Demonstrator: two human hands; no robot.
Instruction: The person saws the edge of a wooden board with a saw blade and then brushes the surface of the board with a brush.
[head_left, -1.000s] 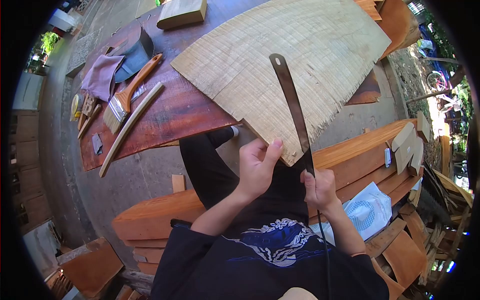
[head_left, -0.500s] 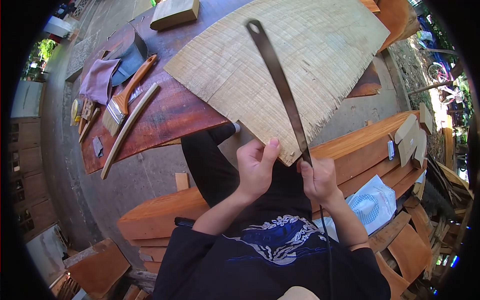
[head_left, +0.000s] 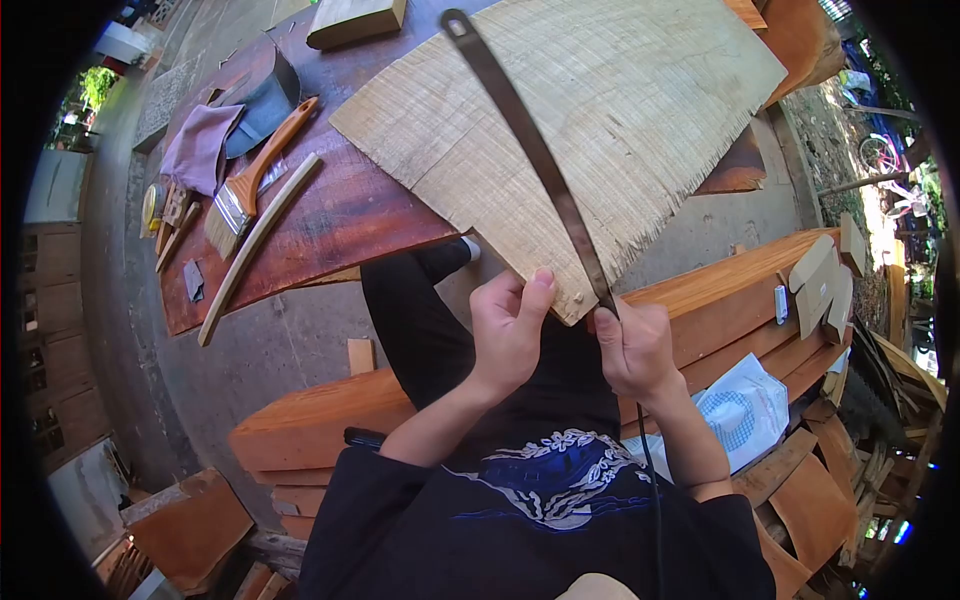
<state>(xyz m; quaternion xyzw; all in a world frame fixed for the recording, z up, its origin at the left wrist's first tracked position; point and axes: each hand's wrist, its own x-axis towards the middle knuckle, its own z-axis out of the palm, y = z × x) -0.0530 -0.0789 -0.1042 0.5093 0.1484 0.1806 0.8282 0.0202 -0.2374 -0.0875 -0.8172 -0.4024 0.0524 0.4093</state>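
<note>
Hold, advised: to my eye the near corner of the pale board [head_left: 630,130] wants a firm pinch, fingertips well clear of the ragged edge beside it.
Strip, advised: the metal strip [head_left: 528,135] should handle best from a snug fist and a loose wrist, in small, even movements; splinters on the board could snag it.
Left hand [head_left: 508,330]: pinching the board by its near corner, thumb on top, fingers tucked beneath.
Right hand [head_left: 636,348]: closed round the near end of the strip, just beside the same corner of the board.
Board, location: over the tabletop [head_left: 350,215], near corner overhanging toward the person's lap.
Board, appearance: pale, broad, roughly fan-shaped, narrowing to the near corner; face marked with fine lines; left edge gently curved, right edge frayed with splinters; small rough spot by the tip.
Strip, appearance: long, flat, dark, with a hole at the far end; aslant above the board. Contact with the face: cannot tell.
Left of the board: one paintbrush [head_left: 250,185], orange-handled; one slim curved stick [head_left: 252,248]; one lilac cloth [head_left: 200,150].
Beyond the board's left edge: one wooden block [head_left: 355,22].
Right of the board's near corner: stacked timber [head_left: 725,290]; one white bag [head_left: 745,405].
</note>
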